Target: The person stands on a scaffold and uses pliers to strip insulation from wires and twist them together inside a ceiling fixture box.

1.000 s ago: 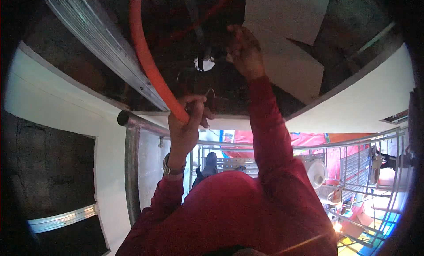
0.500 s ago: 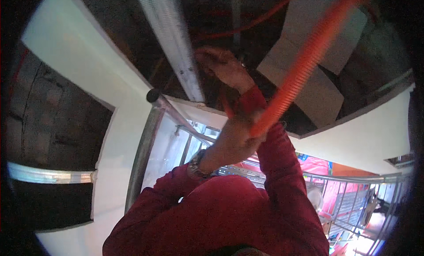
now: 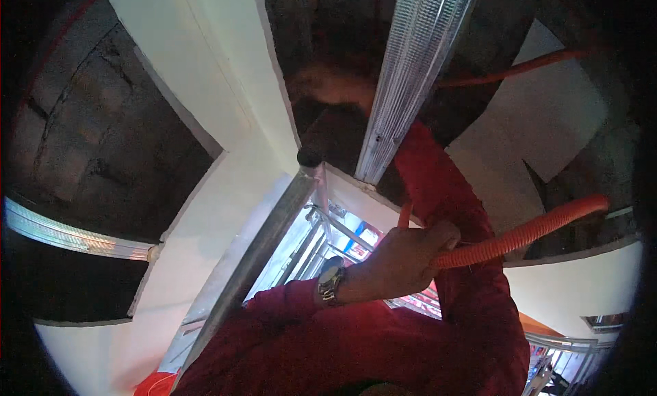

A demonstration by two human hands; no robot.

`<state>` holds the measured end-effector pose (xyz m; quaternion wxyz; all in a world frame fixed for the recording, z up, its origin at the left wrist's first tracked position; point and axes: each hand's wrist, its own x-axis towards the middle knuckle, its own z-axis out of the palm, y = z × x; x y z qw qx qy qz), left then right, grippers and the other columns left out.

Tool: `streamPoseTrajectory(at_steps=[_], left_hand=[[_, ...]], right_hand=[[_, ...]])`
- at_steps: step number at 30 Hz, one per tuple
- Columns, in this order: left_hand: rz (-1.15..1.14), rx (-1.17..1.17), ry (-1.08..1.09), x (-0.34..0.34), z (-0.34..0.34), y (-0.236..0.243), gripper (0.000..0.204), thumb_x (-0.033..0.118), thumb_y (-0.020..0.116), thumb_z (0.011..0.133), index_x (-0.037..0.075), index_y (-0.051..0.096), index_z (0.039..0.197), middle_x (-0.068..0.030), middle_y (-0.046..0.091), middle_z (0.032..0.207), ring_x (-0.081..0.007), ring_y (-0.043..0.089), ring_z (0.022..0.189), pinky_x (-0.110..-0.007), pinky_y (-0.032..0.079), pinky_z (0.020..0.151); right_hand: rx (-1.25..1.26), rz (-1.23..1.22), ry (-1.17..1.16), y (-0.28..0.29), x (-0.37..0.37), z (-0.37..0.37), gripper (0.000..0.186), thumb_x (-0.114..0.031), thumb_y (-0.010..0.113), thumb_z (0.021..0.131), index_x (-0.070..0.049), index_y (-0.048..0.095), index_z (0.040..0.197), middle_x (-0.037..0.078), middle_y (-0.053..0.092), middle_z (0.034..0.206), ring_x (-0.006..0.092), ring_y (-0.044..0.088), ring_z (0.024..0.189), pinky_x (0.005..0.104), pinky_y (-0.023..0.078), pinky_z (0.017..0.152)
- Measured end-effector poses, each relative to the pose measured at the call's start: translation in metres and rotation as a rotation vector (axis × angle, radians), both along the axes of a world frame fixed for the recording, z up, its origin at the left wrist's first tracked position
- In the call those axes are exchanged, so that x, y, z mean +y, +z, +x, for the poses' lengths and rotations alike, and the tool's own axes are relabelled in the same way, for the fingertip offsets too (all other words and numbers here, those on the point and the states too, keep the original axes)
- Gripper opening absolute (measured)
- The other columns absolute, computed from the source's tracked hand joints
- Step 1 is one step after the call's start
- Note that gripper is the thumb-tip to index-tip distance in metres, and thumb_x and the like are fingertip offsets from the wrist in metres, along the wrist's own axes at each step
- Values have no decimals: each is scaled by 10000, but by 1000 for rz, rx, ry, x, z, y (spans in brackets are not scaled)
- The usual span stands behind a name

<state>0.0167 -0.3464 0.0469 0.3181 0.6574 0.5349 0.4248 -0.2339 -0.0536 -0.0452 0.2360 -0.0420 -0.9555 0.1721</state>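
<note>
My left hand (image 3: pixel 404 259), with a metal-banded watch (image 3: pixel 330 283) on its wrist, is closed around an orange corrugated conduit (image 3: pixel 520 249). One stretch of the conduit leads off to the right and bends upward; a short piece shows above the hand. My right arm (image 3: pixel 438 170) reaches up through the ceiling opening and passes behind a ribbed metal channel (image 3: pixel 417 74). Beyond the channel, my right hand (image 3: pixel 332 85) is dark and smeared by motion, so its fingers cannot be made out.
White ceiling boards (image 3: pixel 205 74) with cut edges frame the openings. A grey metal pole (image 3: pixel 267 245) with a dark round end stands left of my arms. Another orange conduit (image 3: pixel 520 68) runs through the dark cavity past pale panels (image 3: pixel 527 122). Metal railings (image 3: pixel 568 348) show at lower right.
The view has turned, so the channel and pole appear farther right. My right hand has moved left behind the channel. The held conduit has swung down from steep to nearly level.
</note>
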Motion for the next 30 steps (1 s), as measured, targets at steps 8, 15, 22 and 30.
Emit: streamPoseTrajectory(at_steps=[8, 15, 22, 30], left_hand=[[123, -160, 82, 7, -16, -5, 311, 87, 645, 910, 73, 594, 1217, -139, 684, 963, -318, 689, 795, -411, 543, 719], [97, -412, 286, 40, -13, -11, 220, 226, 593, 1054, 26, 637, 1136, -22, 612, 683, -63, 550, 548, -247, 442, 482], [184, -671, 139, 77, 14, -6, 206, 209, 615, 1045, 28, 615, 1144, -26, 601, 694, -68, 526, 531, -227, 429, 462], [237, -535, -70, 105, 54, 0, 210, 209, 583, 1063, 36, 632, 1170, -50, 624, 734, -62, 566, 574, -227, 470, 485]], right_hand=[[-3, 102, -110, 15, -30, 140, 371, -305, 633, 1008, -74, 652, 1298, 125, 656, 1322, 262, 650, 1157, 391, 518, 1003], [176, 207, -286, 24, -52, 265, 397, -332, 623, 1021, -61, 635, 1311, 130, 645, 1337, 258, 644, 1162, 388, 512, 1016], [408, -93, -500, 31, -102, 386, 393, -333, 572, 1053, -39, 613, 1311, 136, 639, 1287, 251, 650, 1109, 384, 514, 989], [500, -886, -525, 13, -241, 467, 229, -40, 572, 1029, 27, 598, 1247, 152, 677, 1046, 197, 663, 952, 313, 525, 819]])
